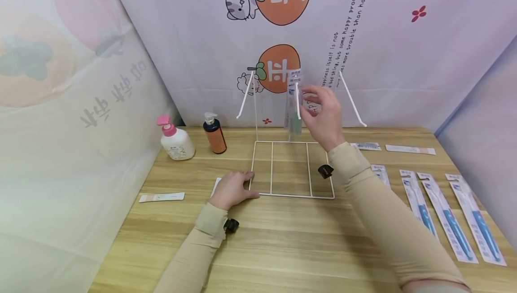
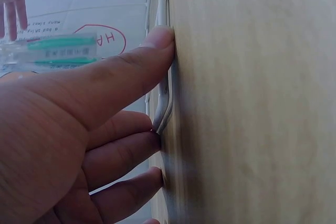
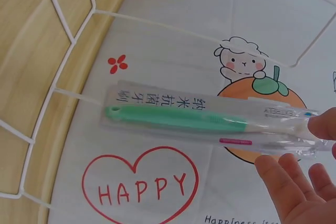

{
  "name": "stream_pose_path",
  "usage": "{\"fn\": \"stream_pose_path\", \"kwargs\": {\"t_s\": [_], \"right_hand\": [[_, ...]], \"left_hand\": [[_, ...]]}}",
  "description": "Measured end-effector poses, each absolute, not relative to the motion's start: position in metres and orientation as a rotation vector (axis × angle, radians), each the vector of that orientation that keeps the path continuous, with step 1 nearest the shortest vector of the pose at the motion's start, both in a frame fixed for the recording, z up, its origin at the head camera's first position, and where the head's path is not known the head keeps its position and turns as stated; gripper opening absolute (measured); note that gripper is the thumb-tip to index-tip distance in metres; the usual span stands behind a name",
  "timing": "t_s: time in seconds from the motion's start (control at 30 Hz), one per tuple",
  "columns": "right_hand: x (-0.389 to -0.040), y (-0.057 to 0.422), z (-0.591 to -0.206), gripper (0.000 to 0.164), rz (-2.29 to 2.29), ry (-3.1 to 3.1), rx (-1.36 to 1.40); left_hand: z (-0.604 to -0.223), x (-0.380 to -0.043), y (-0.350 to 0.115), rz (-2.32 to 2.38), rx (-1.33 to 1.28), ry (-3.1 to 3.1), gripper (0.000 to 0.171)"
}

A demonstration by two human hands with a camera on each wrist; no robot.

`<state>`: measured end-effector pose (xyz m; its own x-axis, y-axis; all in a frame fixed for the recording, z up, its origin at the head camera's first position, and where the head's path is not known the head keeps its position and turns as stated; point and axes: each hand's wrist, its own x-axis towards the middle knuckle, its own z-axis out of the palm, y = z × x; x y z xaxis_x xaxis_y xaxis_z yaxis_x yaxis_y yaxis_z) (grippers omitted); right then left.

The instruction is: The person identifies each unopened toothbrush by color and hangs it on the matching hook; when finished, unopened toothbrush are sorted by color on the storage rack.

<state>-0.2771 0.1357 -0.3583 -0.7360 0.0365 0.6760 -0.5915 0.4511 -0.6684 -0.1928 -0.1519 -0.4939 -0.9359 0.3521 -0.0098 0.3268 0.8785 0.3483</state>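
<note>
A white wire rack [image 1: 272, 167] with three hooks stands on the wooden table. From its middle hook hang green-handled toothbrushes in clear packs [image 1: 296, 124], one behind another. My right hand [image 1: 324, 115] is raised beside that hook, at the upper part of the packs. In the right wrist view its thumb overlaps the edge of the front toothbrush pack [image 3: 178, 118], while the fingers spread apart below. Low at the rack's front left corner, my left hand [image 1: 232, 190] holds the base wire, thumb [image 2: 157, 38] on the front wire and fingertips at the side.
Several blue-handled packaged toothbrushes [image 1: 454, 221] lie at the right. A pink-topped white pump bottle [image 1: 177, 145] and a dark pump bottle [image 1: 215, 137] stand at the back left. Slim sachets lie at left [image 1: 161, 197] and back right [image 1: 409, 149]. Printed cloth hangs behind.
</note>
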Motion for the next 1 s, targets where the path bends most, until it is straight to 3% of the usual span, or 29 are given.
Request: {"fn": "stream_pose_path", "kwargs": {"t_s": [0.6,1.0], "right_hand": [[-0.220,0.241,-0.407,0.057,1.307,-2.305,0.284],[-0.181,0.328,-0.436,0.073,1.609,-2.557,0.100]], "left_hand": [[-0.496,-0.192,-0.152,0.547,0.545,2.965,0.076],[-0.497,-0.193,-0.152,0.518,0.565,2.980,0.075]]}}
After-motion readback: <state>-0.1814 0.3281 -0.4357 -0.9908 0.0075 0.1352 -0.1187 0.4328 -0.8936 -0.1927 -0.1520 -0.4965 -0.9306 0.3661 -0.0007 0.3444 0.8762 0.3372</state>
